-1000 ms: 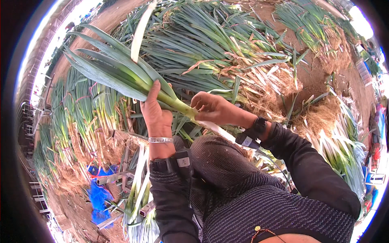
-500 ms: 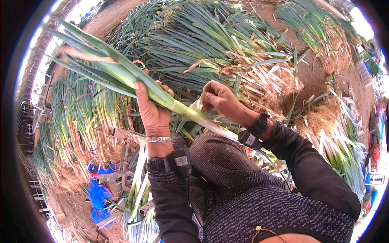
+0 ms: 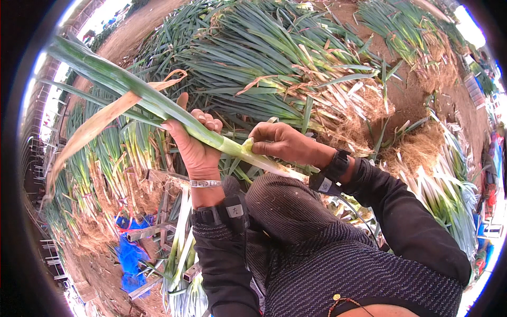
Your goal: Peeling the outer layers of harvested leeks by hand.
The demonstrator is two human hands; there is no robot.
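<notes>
Near the middle of the frame the left hand [image 3: 193, 142] is wrapped around the green part of a long leek [image 3: 158, 105], fingers closed over the stalk and thumb pointing up behind it. The leek runs on a slant from the upper left of the frame, where its broad green leaves fan out, down to the centre, where its pale white shank ends just above the person's lap. One dry, yellowed outer leaf [image 3: 92, 129] hangs loose from the stalk and droops toward the left edge. The right hand [image 3: 282, 143], just right of centre, pinches the pale part of the stalk where green turns to white, fingertips pressed together on the outer skin. A silver bracelet [image 3: 205, 183] sits on the left wrist and a black watch-like band [image 3: 334, 168] on the right wrist; both forearms wear dark sleeves. Behind the hands, across the top of the frame, lies a big heap of leeks [image 3: 296, 58] on bare earth, leaves to the left and rooty ends to the right. More leeks lie along the right edge, and a blue sheet [image 3: 129, 253] shows at the lower left.
</notes>
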